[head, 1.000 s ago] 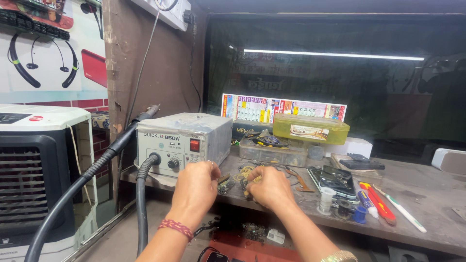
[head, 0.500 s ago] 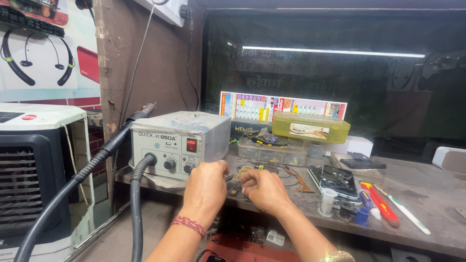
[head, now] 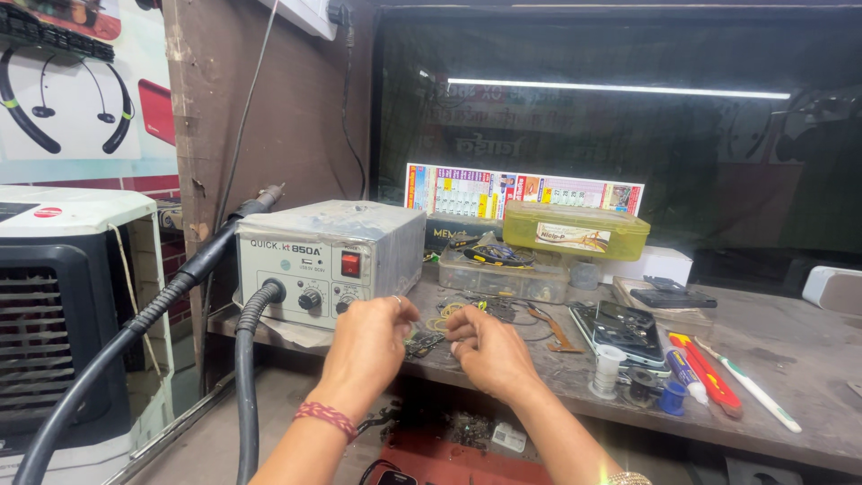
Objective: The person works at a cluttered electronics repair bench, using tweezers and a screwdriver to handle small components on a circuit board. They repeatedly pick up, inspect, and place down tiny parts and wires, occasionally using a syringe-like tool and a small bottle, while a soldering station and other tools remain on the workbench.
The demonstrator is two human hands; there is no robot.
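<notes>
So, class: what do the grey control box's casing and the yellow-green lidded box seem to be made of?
Grey control box: probably painted sheet metal, matte, scuffed and dusty, with sharp folded edges. Yellow-green lidded box: likely plastic, translucent and slightly glossy, with rounded moulded corners.

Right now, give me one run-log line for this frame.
left hand: on small circuit board | right hand: beside board | grey rework station: left | phone: right

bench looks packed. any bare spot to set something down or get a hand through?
Bare wood on the bench lies right of the white pen, running toward the white box at the edge. Crowded: between the grey hot-air station, the clear parts tray and the phone, where the left hand and right hand work among small parts.
</notes>
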